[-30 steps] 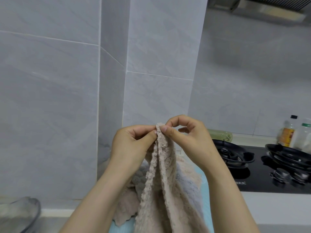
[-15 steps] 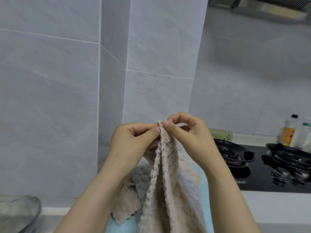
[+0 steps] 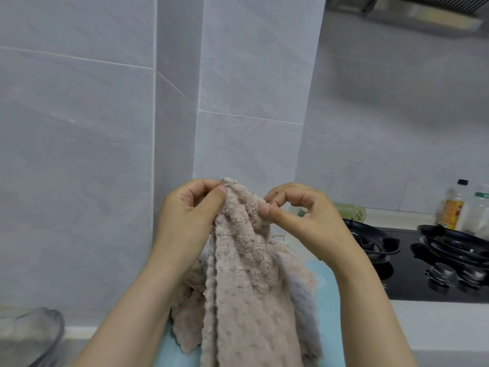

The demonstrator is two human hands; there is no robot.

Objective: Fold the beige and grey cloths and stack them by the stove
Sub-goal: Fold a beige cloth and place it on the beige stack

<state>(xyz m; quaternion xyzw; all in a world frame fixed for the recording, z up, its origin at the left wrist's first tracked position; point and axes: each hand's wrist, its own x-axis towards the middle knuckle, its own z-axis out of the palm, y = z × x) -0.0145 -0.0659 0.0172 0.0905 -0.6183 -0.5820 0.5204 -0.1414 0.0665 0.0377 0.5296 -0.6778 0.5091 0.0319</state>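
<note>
A fluffy beige cloth [image 3: 246, 282] hangs in front of me, held up by its top edge. My left hand [image 3: 190, 215] pinches the top corner between thumb and fingers. My right hand [image 3: 299, 215] pinches the same edge a little to the right and lower. Behind it, more beige cloth [image 3: 189, 313] and a grey cloth [image 3: 304, 303] lie in a heap on a light blue mat [image 3: 328, 313]. The black stove [image 3: 428, 263] is on the counter to the right.
A black pan [image 3: 457, 239] sits on the right burner, with bottles [image 3: 455, 207] at the wall behind it. A green bottle [image 3: 349, 210] lies by the wall. A glass bowl [image 3: 31, 332] is at the lower left. Tiled walls stand close ahead.
My hands have drawn apart along the cloth's top edge: the right hand slid to the right and down, spreading the edge that both hands pinched together before.
</note>
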